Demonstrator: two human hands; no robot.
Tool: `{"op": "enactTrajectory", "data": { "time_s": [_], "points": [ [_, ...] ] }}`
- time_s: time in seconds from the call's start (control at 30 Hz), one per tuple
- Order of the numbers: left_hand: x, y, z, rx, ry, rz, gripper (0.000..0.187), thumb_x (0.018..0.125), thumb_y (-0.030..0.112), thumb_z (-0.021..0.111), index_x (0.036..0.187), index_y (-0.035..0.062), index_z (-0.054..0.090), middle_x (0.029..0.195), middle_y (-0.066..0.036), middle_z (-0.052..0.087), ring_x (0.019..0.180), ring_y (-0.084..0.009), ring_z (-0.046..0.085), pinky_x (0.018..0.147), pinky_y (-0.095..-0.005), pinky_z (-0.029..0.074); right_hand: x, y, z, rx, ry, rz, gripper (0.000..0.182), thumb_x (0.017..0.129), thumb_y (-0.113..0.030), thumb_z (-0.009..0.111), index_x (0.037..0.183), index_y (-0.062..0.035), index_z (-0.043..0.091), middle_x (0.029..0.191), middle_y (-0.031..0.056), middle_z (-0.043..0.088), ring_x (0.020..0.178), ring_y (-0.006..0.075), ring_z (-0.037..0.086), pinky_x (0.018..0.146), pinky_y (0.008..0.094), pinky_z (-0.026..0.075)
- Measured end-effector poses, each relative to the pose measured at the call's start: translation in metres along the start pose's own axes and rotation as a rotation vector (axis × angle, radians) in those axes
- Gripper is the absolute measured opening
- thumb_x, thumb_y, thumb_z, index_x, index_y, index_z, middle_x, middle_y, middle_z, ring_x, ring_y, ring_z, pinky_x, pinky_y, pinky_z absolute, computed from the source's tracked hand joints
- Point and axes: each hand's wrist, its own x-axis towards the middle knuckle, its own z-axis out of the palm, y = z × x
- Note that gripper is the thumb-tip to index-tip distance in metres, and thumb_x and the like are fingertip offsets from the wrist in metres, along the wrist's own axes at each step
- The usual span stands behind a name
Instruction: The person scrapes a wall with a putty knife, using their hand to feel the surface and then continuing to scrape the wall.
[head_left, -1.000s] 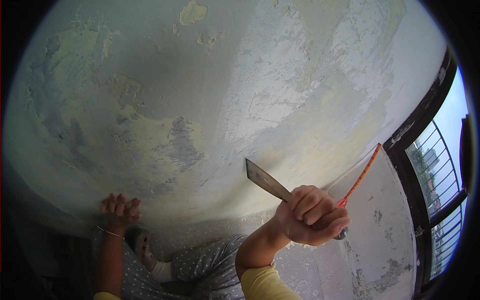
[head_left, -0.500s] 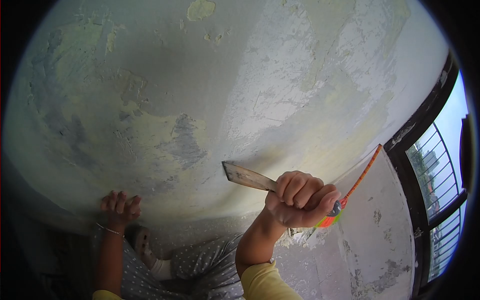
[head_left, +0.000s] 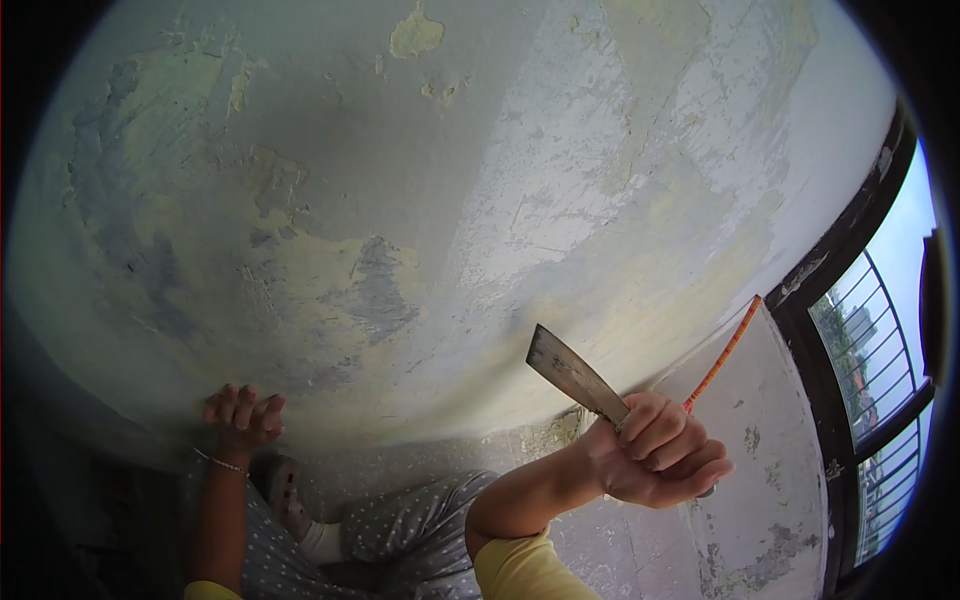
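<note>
My right hand [head_left: 660, 452] is wrapped around the handle of a scraper [head_left: 577, 374]. Its flat, worn metal blade points up and left, overlapping the lower wall in this view; the grip is mostly hidden in my fist. At lower left, my left hand [head_left: 243, 415] rests at the foot of the patchy wall [head_left: 400, 200], its fingers apart and slightly bent, holding nothing. Pale yellow and grey patches, scratches and flaked paint cover the wall in front of me.
An orange striped stick [head_left: 724, 352] leans in the corner behind my right hand. On the right is a dark-framed window [head_left: 828, 350] with railings outside. Below are my dotted trousers [head_left: 420, 530], a clog [head_left: 287, 497] and the stained floor [head_left: 640, 545].
My right hand has moved right and down with the scraper, whose blade now tilts more steeply upward. The left hand stays in place, and the view has shifted slightly.
</note>
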Motion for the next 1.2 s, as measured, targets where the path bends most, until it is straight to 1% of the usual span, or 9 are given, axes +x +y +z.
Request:
{"op": "enactTrajectory", "data": {
  "time_s": [0.1, 0.2, 0.23, 0.4, 0.6, 0.67, 0.83, 1.0, 1.2],
  "points": [
    [0.0, -0.001, 0.0, 0.004, 0.006, 0.018, 0.037, 0.095, 0.034, 0.033, 0.129, 0.0255, 0.046, 0.143, -0.01, 0.032, 0.133, -0.0309, 0.032, 0.097, -0.0484, 0.029, -0.012, 0.035, 0.01, -0.098, -0.096, 0.209, 0.042, 0.102, -0.028, 0.032, 0.064, -0.0163, 0.023, 0.046, -0.0042, 0.021, 0.035, 0.0052, 0.016, 0.03, 0.023, 0.019],
    [-0.002, 0.0, 0.002, -0.01, 0.005, 0.008, 0.038, 0.095, 0.034, 0.033, 0.129, 0.0253, 0.046, 0.142, -0.01, 0.033, 0.132, -0.031, 0.033, 0.097, -0.0482, 0.029, -0.002, 0.011, 0.007, -0.127, -0.083, 0.077, 0.042, 0.102, -0.028, 0.032, 0.064, -0.0164, 0.022, 0.046, -0.0042, 0.021, 0.035, 0.0053, 0.016, 0.03, 0.0229, 0.019],
    [-0.004, 0.0, 0.002, -0.01, 0.002, 0.008, 0.038, 0.095, 0.034, 0.033, 0.129, 0.0252, 0.046, 0.142, -0.01, 0.033, 0.132, -0.031, 0.033, 0.097, -0.0482, 0.029, 0.002, 0.004, 0.007, 0.058, 0.001, 0.059, 0.04, 0.1, -0.027, 0.041, 0.065, -0.0137, 0.028, 0.046, -0.0028, 0.024, 0.034, 0.0062, 0.02, 0.028, 0.0218, 0.021],
    [-0.001, 0.0, 0.001, -0.012, 0.019, 0.012, 0.039, 0.095, 0.035, 0.032, 0.13, 0.0249, 0.045, 0.142, -0.01, 0.034, 0.132, -0.0307, 0.032, 0.098, -0.0484, 0.029, -0.012, 0.041, 0.019, 0.011, -0.071, 0.189, 0.041, 0.099, -0.021, 0.042, 0.062, -0.0115, 0.029, 0.045, -0.0014, 0.03, 0.031, 0.008, 0.024, 0.026, 0.022, 0.026],
    [0.0, 0.0, 0.001, -0.009, 0.02, -0.002, 0.039, 0.095, 0.034, 0.032, 0.131, 0.0252, 0.045, 0.142, -0.009, 0.034, 0.132, -0.0301, 0.033, 0.098, -0.0477, 0.029, -0.005, 0.023, 0.014, 0.093, 0.003, 0.023, 0.042, 0.099, -0.022, 0.04, 0.06, -0.0138, 0.028, 0.044, -0.0019, 0.027, 0.032, 0.0077, 0.022, 0.027, 0.0215, 0.022],
    [0.002, 0.0, 0.001, 0.001, 0.019, 0.005, 0.039, 0.095, 0.035, 0.031, 0.131, 0.0256, 0.045, 0.142, -0.009, 0.034, 0.132, -0.0299, 0.033, 0.097, -0.0475, 0.029, -0.017, 0.044, 0.017, -0.027, -0.106, 0.311, 0.042, 0.102, -0.028, 0.033, 0.063, -0.0164, 0.023, 0.045, -0.0043, 0.023, 0.034, 0.0052, 0.018, 0.028, 0.0215, 0.02],
    [0.0, -0.001, 0.001, -0.004, 0.009, 0.004, 0.039, 0.095, 0.035, 0.032, 0.13, 0.0261, 0.045, 0.142, -0.009, 0.035, 0.131, -0.0298, 0.034, 0.097, -0.0476, 0.03, -0.007, 0.014, 0.019, 0.078, -0.116, 0.123, 0.041, 0.102, -0.028, 0.033, 0.064, -0.0158, 0.025, 0.045, -0.0041, 0.023, 0.033, 0.0053, 0.019, 0.027, 0.0203, 0.019],
    [0.003, -0.001, -0.001, 0.005, 0.015, 0.008, 0.039, 0.095, 0.036, 0.033, 0.13, 0.0262, 0.045, 0.142, -0.009, 0.034, 0.131, -0.0298, 0.034, 0.097, -0.0478, 0.03, -0.041, 0.052, 0.027, 0.034, -0.139, 0.336, 0.039, 0.101, -0.023, 0.036, 0.064, -0.0133, 0.029, 0.044, -0.0035, 0.027, 0.031, 0.0073, 0.02, 0.026, 0.023, 0.024],
    [-0.003, 0.0, 0.002, -0.016, 0.025, -0.006, 0.038, 0.093, 0.034, 0.035, 0.129, 0.0263, 0.046, 0.142, -0.008, 0.034, 0.132, -0.029, 0.033, 0.097, -0.0477, 0.03, -0.021, 0.017, 0.024, -0.017, -0.091, 0.039, 0.039, 0.097, -0.019, 0.045, 0.062, -0.0105, 0.029, 0.045, -0.0015, 0.033, 0.031, 0.008, 0.028, 0.025, 0.0224, 0.029]
  ]
}}
